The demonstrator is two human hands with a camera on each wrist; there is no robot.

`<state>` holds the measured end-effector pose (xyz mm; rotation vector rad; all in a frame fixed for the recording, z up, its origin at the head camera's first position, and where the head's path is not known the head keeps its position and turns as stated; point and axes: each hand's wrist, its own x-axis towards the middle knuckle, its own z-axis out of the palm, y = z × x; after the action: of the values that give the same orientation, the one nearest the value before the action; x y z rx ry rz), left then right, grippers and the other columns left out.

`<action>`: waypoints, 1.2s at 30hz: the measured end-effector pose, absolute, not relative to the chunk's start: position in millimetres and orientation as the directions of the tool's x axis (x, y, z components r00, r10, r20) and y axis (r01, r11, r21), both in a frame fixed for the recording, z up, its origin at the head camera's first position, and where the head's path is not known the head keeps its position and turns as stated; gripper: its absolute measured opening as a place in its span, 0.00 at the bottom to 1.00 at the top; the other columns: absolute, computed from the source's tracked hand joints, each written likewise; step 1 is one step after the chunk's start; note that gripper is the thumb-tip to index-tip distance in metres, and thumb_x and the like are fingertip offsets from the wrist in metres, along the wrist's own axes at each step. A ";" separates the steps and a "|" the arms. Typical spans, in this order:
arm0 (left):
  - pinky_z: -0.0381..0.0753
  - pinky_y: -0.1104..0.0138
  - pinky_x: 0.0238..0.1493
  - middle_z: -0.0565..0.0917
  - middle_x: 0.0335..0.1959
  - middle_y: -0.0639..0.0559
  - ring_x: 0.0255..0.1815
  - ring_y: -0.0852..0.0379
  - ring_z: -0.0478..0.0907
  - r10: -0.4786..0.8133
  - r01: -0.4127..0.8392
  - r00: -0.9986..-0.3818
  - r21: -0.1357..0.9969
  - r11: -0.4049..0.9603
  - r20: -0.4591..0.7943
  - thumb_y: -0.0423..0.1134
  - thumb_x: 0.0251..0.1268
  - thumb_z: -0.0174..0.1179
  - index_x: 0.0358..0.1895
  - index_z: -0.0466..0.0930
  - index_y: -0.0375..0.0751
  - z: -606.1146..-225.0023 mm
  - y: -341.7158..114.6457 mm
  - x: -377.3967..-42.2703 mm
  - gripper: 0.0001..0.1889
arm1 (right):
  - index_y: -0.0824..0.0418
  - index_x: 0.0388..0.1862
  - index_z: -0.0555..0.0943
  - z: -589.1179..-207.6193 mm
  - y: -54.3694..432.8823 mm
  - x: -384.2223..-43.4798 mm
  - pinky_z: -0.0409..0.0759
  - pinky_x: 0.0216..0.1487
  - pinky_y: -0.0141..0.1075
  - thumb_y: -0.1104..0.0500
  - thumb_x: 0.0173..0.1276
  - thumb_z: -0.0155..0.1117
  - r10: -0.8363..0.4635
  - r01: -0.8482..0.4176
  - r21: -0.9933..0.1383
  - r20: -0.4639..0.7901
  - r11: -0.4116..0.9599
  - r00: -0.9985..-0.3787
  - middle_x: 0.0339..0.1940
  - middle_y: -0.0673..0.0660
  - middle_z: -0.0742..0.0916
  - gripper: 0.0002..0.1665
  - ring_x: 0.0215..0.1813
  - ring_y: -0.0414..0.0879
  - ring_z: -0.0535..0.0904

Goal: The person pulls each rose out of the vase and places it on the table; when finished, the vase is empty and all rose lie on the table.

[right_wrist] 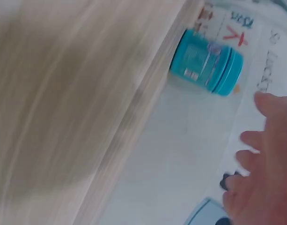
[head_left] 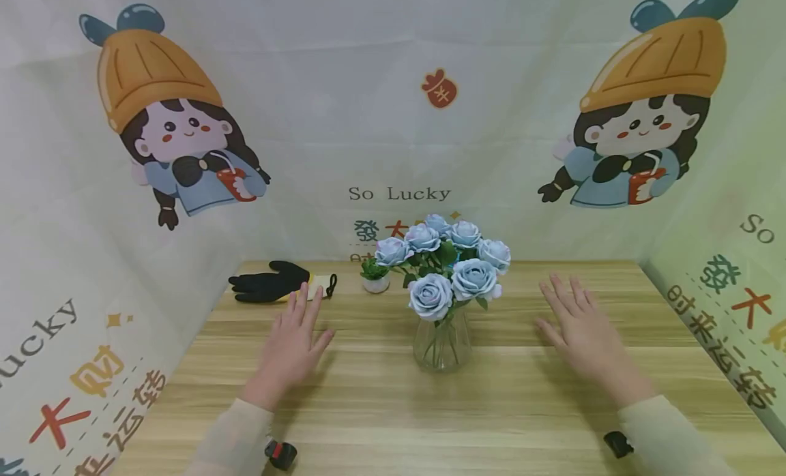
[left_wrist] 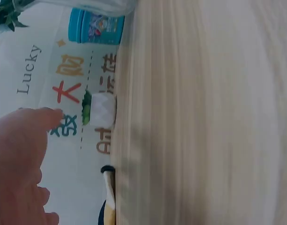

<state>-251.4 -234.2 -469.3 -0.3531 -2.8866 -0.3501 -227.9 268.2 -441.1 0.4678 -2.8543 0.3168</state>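
Note:
A glass vase [head_left: 441,343] of light blue roses [head_left: 431,296] stands upright between my two hands in the head view. My left hand [head_left: 293,339] hovers over the table left of the vase, fingers extended and holding nothing. On the other side my right hand [head_left: 583,333] is likewise held out, fingers spread and nothing in them. Nearest to the left fingertips lies a black glove [head_left: 270,283] with a pale cuff. Beside it sits a small potted plant [head_left: 375,276] in a white pot. A turquoise jar [right_wrist: 204,62] shows in both wrist views, mostly hidden behind the roses in the head view.
The wooden table [head_left: 368,421] meets printed cloth walls [head_left: 313,121] at its back and sides. Black devices [head_left: 281,454] are strapped at the wrists, below pale sleeves. The vase's base also enters the top of the left wrist view.

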 end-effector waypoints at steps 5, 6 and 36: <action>0.61 0.35 0.76 0.46 0.84 0.32 0.83 0.30 0.50 0.269 0.349 -0.924 0.310 0.885 0.272 0.47 0.74 0.63 0.85 0.43 0.46 -473.2 -214.3 -249.1 0.46 | 0.64 0.74 0.72 -437.9 240.8 -223.0 0.73 0.71 0.62 0.54 0.74 0.66 -0.395 -0.522 -0.111 0.526 0.846 -0.753 0.78 0.67 0.71 0.34 0.74 0.70 0.70; 0.63 0.36 0.76 0.49 0.84 0.31 0.82 0.30 0.53 0.277 0.362 -0.921 0.337 0.869 0.275 0.45 0.73 0.65 0.85 0.45 0.45 -473.8 -210.2 -248.3 0.46 | 0.64 0.72 0.75 -437.5 234.7 -221.2 0.77 0.66 0.62 0.57 0.70 0.69 -0.401 -0.555 -0.101 0.588 0.825 -0.702 0.76 0.67 0.75 0.33 0.70 0.69 0.76; 0.76 0.48 0.71 0.74 0.72 0.39 0.73 0.40 0.73 0.312 0.351 -0.914 0.890 0.290 0.258 0.37 0.61 0.75 0.76 0.64 0.38 -472.6 -84.3 -250.9 0.41 | 0.64 0.44 0.88 -439.4 138.6 -222.8 0.85 0.33 0.24 0.70 0.61 0.76 0.155 -0.613 -0.706 0.691 0.355 -0.706 0.40 0.57 0.89 0.12 0.32 0.35 0.82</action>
<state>-250.9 -84.3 -472.6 -0.6405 -2.4951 -1.7367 -222.8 138.6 -439.4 0.3983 -1.9272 1.4155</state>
